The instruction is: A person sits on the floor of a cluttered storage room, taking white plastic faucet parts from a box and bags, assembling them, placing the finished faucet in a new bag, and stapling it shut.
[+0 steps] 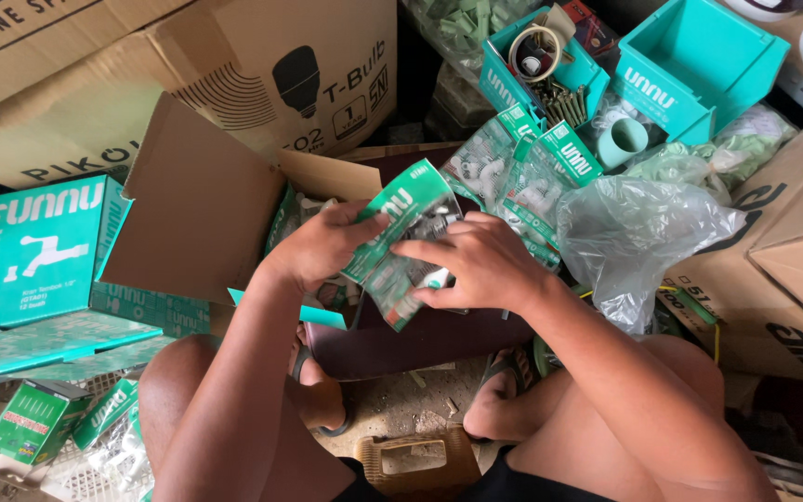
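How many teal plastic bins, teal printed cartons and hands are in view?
Teal plastic bins: 2, one holding screws and tape, one open-fronted
Large teal printed carton: 1
Hands: 2, left hand, right hand, both on teal-headed clear packets
Total: 5

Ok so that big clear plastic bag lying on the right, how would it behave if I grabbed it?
The clear plastic bag looks thin and crumpled, so it would probably be floppy and sag from wherever it is pinched. It seems almost empty, so likely very light. Its glossy film may slip a little, and the small packets resting beside its edge might shift with it.
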